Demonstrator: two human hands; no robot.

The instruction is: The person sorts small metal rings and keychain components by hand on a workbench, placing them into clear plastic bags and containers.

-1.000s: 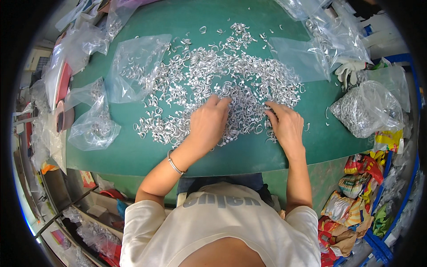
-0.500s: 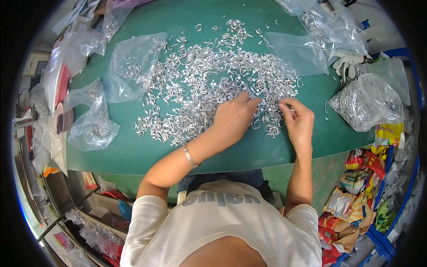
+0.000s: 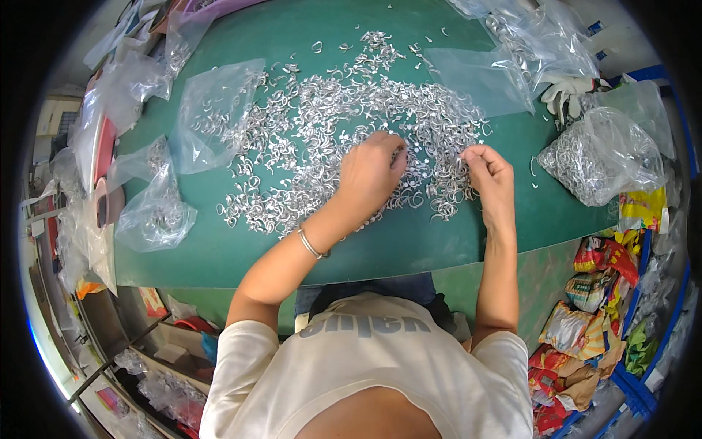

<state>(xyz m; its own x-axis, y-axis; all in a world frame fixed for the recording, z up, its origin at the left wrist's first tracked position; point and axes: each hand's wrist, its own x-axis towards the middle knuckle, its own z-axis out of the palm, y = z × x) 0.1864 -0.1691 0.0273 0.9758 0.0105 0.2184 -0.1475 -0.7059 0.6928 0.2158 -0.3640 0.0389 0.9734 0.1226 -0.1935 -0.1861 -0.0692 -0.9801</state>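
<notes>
Silvery metal pieces (image 3: pixel 325 99) lie spread on the green tabletop (image 3: pixel 409 260). The left hand (image 3: pixel 369 173) curls over them, the right hand (image 3: pixel 493 175) at their right edge; whether either grip clamps one, I cannot tell. Light fingertips should separate pieces best.

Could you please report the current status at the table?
Left hand over curved silver pieces. Right hand at their right edge, grip unclear. Clear bag at their left edge.

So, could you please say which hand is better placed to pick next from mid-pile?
Likely the left hand, over the middle of the silvery pile; the right hand is at its edge.
</notes>
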